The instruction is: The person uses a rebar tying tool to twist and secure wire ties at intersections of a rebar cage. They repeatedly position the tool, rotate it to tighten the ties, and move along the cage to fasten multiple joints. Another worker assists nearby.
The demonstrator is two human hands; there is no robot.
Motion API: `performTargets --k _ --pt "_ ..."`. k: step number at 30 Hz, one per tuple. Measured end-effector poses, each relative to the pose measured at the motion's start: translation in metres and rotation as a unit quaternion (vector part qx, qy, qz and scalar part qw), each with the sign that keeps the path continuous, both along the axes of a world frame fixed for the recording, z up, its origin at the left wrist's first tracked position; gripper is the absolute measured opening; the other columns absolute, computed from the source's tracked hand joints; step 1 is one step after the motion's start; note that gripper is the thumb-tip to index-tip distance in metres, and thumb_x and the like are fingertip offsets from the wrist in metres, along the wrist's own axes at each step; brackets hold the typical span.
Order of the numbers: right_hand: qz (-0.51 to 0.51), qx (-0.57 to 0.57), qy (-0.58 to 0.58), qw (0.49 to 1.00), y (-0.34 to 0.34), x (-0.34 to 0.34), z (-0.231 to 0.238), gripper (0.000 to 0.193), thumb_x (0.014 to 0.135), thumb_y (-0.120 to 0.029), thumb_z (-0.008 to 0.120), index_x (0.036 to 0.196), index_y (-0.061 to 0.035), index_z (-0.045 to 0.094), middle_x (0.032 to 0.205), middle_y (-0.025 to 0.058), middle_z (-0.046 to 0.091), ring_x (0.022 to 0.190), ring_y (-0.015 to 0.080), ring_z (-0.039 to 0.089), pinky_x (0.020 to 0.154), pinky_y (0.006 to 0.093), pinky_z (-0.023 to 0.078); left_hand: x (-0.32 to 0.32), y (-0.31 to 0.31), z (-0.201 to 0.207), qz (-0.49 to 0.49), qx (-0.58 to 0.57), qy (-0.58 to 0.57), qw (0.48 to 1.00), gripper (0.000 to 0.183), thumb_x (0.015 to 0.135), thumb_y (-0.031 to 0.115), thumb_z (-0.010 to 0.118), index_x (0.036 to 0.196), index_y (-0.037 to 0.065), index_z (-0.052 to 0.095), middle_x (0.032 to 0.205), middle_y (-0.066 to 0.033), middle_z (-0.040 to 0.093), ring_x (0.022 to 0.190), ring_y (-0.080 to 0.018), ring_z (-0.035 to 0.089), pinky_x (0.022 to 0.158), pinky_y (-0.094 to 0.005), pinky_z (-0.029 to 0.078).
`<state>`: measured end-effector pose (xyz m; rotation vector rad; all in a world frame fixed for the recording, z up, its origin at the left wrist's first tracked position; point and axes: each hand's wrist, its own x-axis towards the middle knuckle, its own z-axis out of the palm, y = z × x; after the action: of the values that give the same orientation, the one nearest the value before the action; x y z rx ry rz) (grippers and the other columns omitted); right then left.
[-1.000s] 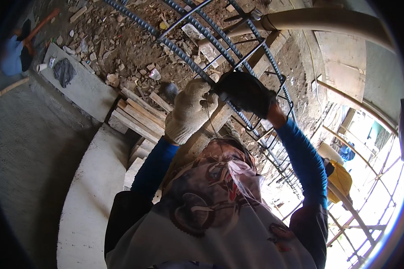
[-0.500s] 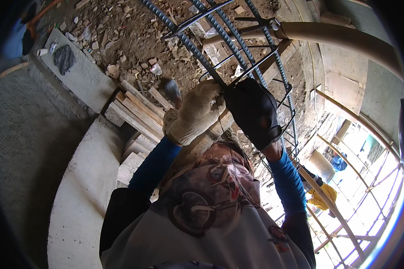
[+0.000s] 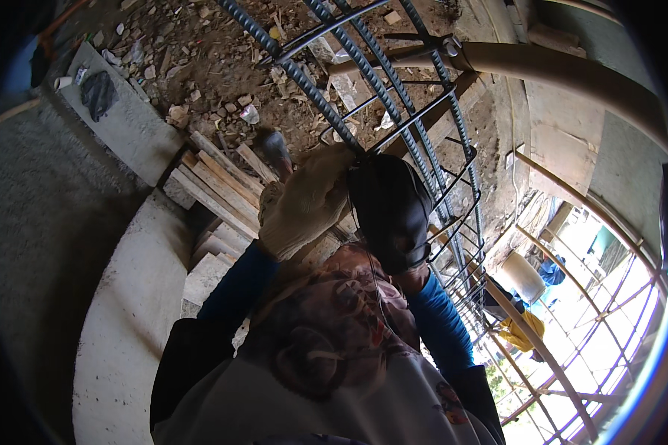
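A cage of ribbed steel rebar [image 3: 297,70] with thin ring ties [image 3: 453,167] runs from the top centre down to the right. My left hand [image 3: 304,204], in a cream work glove, is closed against a long bar where a ring crosses it. My right hand [image 3: 390,208], in a black glove, is closed on the same crossing right beside it, and the two gloves touch. A thin dark wire [image 3: 377,278] hangs from between the hands over my patterned scarf. What the fingers pinch is hidden by the gloves.
A thick tan pole [image 3: 571,70] crosses the top right. Stacked timber planks [image 3: 215,185] and a concrete slab [image 3: 126,126] lie below on rubble. A curved concrete edge [image 3: 126,319] is at the left. A person in yellow [image 3: 523,330] stands among scaffold poles [image 3: 549,363] at the lower right.
Both hands stayed on the cage and drew closer together. My right hand slid from the right side to sit against the left glove at the crossing.
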<state>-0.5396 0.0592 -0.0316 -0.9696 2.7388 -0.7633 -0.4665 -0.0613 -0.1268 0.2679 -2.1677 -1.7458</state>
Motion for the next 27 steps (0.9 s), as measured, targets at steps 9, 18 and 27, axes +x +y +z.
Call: performTargets --k 9,18,27 --pt "0.099 -0.029 0.010 0.995 0.028 -0.019 -0.001 0.038 0.084 -0.006 0.078 0.122 -0.0054 0.075 0.104 0.0145 0.071 0.090 0.0343 0.068 0.078 0.0424 0.058 0.004 0.000 0.006 0.018 0.012 -0.031 0.999 0.040 0.089 -0.003 0.073 0.126 0.010 0.065 0.121 -0.0126 0.072 0.105 -0.0325 0.073 0.090 -0.0413 0.060" --pt "0.081 -0.044 -0.013 0.996 0.040 -0.017 -0.011 0.049 0.084 -0.009 0.078 0.132 -0.0062 0.072 0.112 0.0146 0.069 0.098 0.0344 0.068 0.086 0.0442 0.056 -0.010 -0.014 0.025 0.005 -0.147 0.003 0.989 0.043 0.078 -0.002 0.084 0.119 0.004 0.072 0.113 -0.0147 0.074 0.099 -0.0335 0.074 0.085 -0.0399 0.061" --pt "0.102 -0.091 -0.004 0.991 0.044 -0.022 -0.020 0.040 0.077 -0.005 0.080 0.117 -0.0040 0.075 0.109 0.0160 0.070 0.096 0.0362 0.070 0.083 0.0456 0.057 -0.008 0.003 0.025 0.082 0.042 -0.044 0.995 0.019 0.090 -0.007 0.078 0.107 0.000 0.074 0.100 -0.0073 0.075 0.075 -0.0145 0.071 0.065 -0.0289 0.058"
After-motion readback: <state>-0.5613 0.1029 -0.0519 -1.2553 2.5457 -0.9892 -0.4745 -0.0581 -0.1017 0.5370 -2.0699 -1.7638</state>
